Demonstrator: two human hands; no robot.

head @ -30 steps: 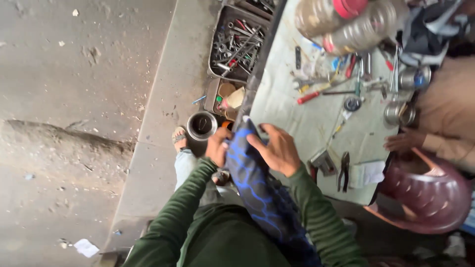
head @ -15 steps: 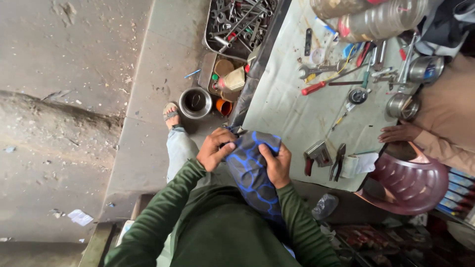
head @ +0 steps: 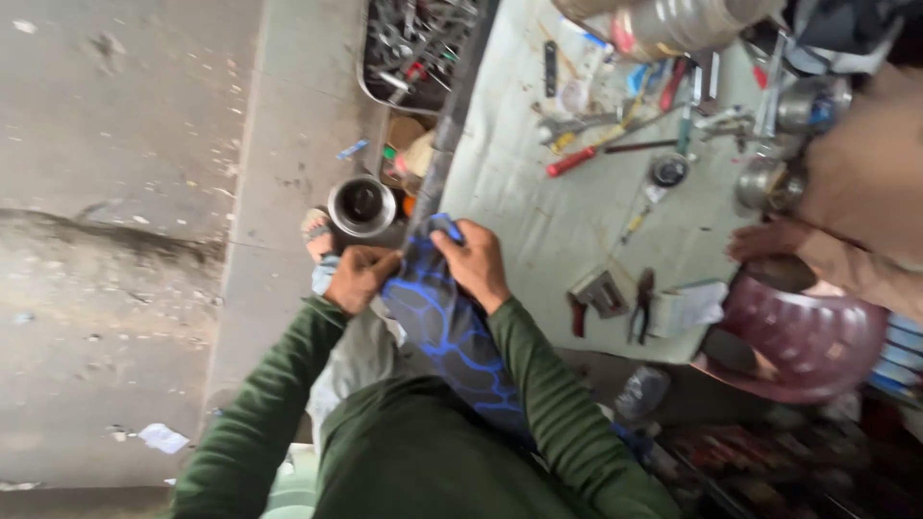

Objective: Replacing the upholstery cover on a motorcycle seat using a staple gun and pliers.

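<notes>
Both hands grip a dark cloth with bright blue vein-like lines (head: 452,332), a long fold that runs from the person's lap up to the near edge of the counter (head: 538,231). The left hand (head: 361,277) is clenched on the cloth's left edge, fingers curled under so their tips are hidden. The right hand (head: 476,261) is closed over the cloth's top end, knuckles up, pinching a small blue fold between thumb and fingers. The lower part of the cloth disappears behind the green sleeves and chest, so its full shape cannot be made out.

Just left of the cloth, on the floor, stands a round metal pot (head: 361,204), and a sandalled foot (head: 317,234) shows beside it. Beyond the cloth's top end, a tray of spanners and other metal tools (head: 415,48) is cut off by the top of the frame and blurred. To the right of the cloth, on the pale green counter, lie a pair of pliers (head: 641,306), a red-handled screwdriver (head: 572,160) and a scatter of smaller tools too smeared to tell apart. A large metal cylinder (head: 673,21) sits at the counter's far end, only partly in view. Further right of the cloth, a maroon plastic chair (head: 808,336) stands against the counter, and another person's hand (head: 769,240) rests at the counter's edge above it, the body cut off by the frame.
</notes>
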